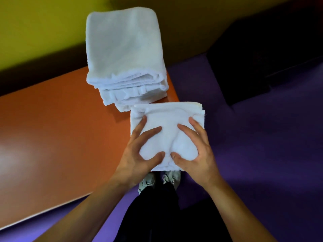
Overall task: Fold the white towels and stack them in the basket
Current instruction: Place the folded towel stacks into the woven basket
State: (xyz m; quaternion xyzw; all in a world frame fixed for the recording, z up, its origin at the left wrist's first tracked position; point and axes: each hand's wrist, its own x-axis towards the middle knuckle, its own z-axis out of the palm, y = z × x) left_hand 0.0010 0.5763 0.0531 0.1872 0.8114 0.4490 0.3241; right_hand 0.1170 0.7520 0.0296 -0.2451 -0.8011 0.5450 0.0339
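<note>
A folded white towel (pixel 167 119) is held in both hands, out past the near right corner of the orange bench (pixel 61 128), so that most of it hangs over the purple floor (pixel 244 145) and the person's pale shoes (pixel 148 182) show just under its near edge. The left hand (pixel 139 151) grips the near left part of it, the right hand (pixel 194 151) the near right part. In each, the thumb presses into the top face near the middle of the near edge and the fingers spread across the cloth toward its far edge. The cloth bulges between the two thumbs, which suggests they pinch the layers together so the fold does not spring open while it is carried; whether any fingers pass beneath the towel cannot be told.

Just beyond this towel, touching or nearly touching its far left corner, stands a stack of white towels (pixel 124 55) on the bench's far right corner, its layered edges turned toward the person. Whether the lower ones are neatly folded is hard to tell.

No basket is in view, so the held towel probably sits off the bench because it is on its way somewhere, either to the stack or to a basket out of frame. The fold itself looks finished, square and several layers thick; the stacking step remains
</note>
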